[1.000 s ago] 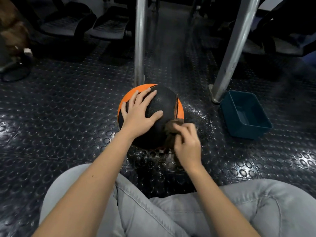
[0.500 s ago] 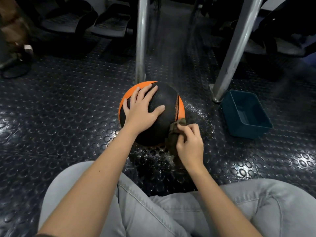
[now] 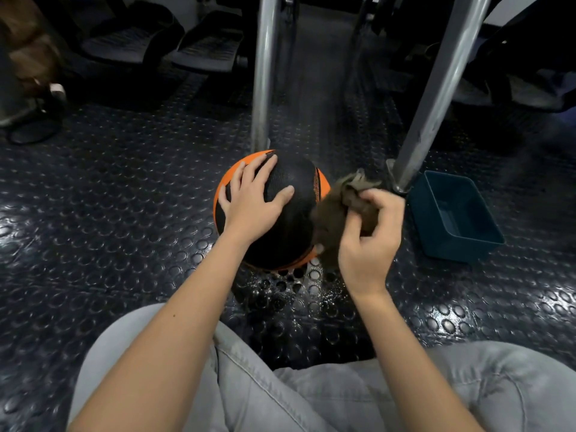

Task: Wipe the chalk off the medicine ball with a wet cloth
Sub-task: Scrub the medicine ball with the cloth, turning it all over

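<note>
A black and orange medicine ball sits on the studded rubber floor in front of my knees. My left hand lies flat on its top left side with spread fingers. My right hand grips a bunched brown wet cloth at the ball's right side. The cloth hangs down along the ball's right edge, blurred. I cannot tell whether it touches the ball.
A dark teal plastic tub stands on the floor to the right. Two metal posts, one upright behind the ball and one slanted beside the tub, rise from the floor. Water drops glisten on the floor below the ball.
My right hand has risen and swung out to the right with the cloth, away from the ball's lower right side. My left hand stays on top of the ball.
</note>
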The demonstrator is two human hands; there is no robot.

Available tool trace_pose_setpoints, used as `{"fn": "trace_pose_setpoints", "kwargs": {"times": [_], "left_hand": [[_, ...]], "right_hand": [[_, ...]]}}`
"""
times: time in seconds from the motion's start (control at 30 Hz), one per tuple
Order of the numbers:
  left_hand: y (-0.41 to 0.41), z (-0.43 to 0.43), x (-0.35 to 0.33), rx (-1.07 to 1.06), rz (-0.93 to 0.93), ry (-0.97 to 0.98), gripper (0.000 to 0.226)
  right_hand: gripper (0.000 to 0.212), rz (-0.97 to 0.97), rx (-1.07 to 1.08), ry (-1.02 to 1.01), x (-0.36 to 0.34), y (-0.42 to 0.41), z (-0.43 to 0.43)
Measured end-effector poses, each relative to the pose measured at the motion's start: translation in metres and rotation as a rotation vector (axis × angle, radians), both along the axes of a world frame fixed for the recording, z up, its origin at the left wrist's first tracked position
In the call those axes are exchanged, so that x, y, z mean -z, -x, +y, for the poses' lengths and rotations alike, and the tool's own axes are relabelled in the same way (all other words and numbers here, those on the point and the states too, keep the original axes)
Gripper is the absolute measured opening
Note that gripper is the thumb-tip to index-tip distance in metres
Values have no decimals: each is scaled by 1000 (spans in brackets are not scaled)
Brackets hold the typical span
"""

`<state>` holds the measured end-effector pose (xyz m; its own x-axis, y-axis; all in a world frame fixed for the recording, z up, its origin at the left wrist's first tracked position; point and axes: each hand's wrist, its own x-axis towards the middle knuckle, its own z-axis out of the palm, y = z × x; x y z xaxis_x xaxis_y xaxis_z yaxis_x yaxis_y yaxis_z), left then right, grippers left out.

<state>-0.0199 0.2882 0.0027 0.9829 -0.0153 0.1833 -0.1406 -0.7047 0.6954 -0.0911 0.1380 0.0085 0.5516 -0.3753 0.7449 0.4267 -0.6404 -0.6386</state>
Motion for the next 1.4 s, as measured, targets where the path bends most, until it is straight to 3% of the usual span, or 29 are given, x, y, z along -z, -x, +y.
{"fn": "trace_pose_setpoints", "kwargs": {"times": [0.07,0.17,0.23,0.37,0.43,0.57,0.67,0.77,0.87,1.07,1.23,1.3,1.4], "left_hand": [[-1,1,-1,-11,2,1,58],[2,-1,0,-8,0,2,58],[4,-3,0,-6,-9,-13,59],[3,-6,-1,28,-17,-39,59],[2,-5,-1,33,-19,-43,59],[4,-3,-1,17,-5,-13,59],[5,-5,-2,16,2,-22,59],[3,-4,-1,13,-7,-22,58],[2,-1,0,16,-6,-21,58],[5,-5,-2,29,8,-45,61],[7,-11,-4,63,6,-73,60],[6,-8,-1,53,1,-69,60],[8,-8,-1,39,-19,-65,59]], "right_hand": [[20,-11,-75,70,10,-4,10],[25,309,-122,205,60,12,12],[25,359,-75,132,58,15,4],[24,73,61,-28,-1,9,2],[28,-39,10,75,0,5,9],[33,309,-126,338,69,19,10],[29,458,-39,240,64,22,1],[31,271,-15,155,22,19,7],[32,89,-131,238,15,10,20],[48,356,-62,504,61,2,-3],[46,765,141,323,66,12,-37],[42,564,82,293,51,13,-27],[40,297,-58,413,33,7,5]]}}
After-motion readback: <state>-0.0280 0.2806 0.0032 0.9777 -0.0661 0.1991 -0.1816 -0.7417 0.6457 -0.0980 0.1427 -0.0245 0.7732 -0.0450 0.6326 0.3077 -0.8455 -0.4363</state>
